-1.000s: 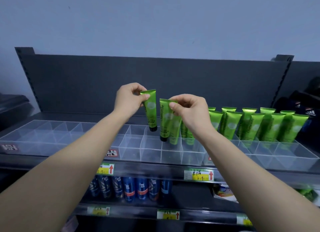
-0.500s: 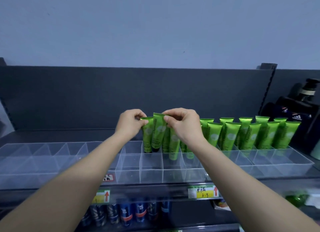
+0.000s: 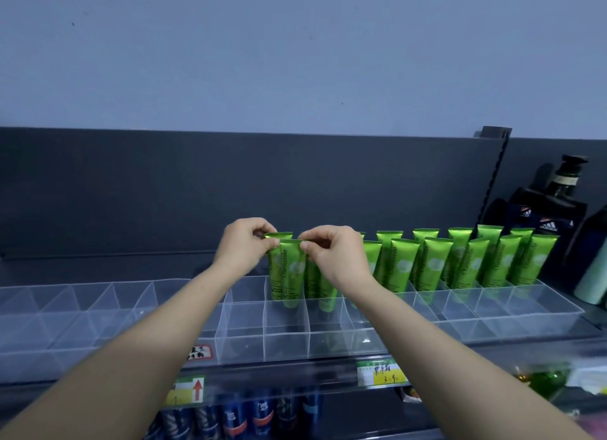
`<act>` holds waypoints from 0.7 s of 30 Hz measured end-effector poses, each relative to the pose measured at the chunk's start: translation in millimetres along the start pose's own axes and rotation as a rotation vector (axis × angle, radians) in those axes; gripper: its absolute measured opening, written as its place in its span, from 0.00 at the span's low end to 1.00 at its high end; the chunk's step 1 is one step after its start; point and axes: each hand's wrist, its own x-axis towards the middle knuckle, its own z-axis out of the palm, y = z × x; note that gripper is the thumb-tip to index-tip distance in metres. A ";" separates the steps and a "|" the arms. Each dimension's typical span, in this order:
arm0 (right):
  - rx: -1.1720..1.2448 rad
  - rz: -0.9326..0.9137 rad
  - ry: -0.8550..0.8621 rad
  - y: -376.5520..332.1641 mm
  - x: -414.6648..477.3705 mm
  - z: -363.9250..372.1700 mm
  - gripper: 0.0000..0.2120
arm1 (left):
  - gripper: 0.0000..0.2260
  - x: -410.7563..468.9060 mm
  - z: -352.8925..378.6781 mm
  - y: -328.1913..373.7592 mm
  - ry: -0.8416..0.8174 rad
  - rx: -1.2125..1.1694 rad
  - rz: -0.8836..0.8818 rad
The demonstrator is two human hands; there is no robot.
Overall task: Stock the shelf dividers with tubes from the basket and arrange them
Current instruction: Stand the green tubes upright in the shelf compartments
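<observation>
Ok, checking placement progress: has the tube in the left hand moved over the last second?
Yes. The tube in the left hand went down: it hung above the clear divider tray, now its base stands inside a compartment.

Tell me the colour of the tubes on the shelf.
The tubes are bright green with dark lettering; seen in the head view.

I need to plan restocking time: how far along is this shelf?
Done: green tubes stand in the back compartments on the right. In hand: left hand and right hand pinch the tops of two middle tubes standing in their column. Left: the left compartments and the front row hold no tubes yet.
</observation>
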 end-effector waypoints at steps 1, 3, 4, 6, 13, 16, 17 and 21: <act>-0.010 -0.003 0.000 1.6 -0.2 1.8 0.04 | 0.08 -0.4 -0.2 -0.1 -0.003 0.000 -0.001; -0.038 -0.022 0.005 4.8 -1.1 4.8 0.05 | 0.07 -1.0 -0.6 -0.8 -0.009 -0.008 -0.003; -0.054 -0.031 0.009 5.9 -1.5 5.6 0.05 | 0.07 -1.3 -0.7 -1.3 -0.010 -0.015 -0.003; -0.071 -0.046 0.013 7.6 -0.9 6.5 0.06 | 0.07 -1.7 -1.4 -1.6 -0.014 -0.016 -0.008; -0.176 -0.167 0.038 7.0 -3.3 8.7 0.05 | 0.03 -0.9 -4.7 -2.8 -0.017 0.002 0.022; -0.280 -0.248 0.067 3.2 -6.3 4.6 0.06 | 0.03 -0.6 -8.6 2.5 0.010 0.030 0.075; -0.324 -0.275 0.076 0.6 -7.7 2.7 0.07 | 0.03 0.1 -9.9 5.5 0.020 0.051 0.099; -0.468 -0.349 0.124 -8.7 -13.4 -10.6 0.07 | 0.06 2.0 -10.7 24.0 0.039 0.173 0.233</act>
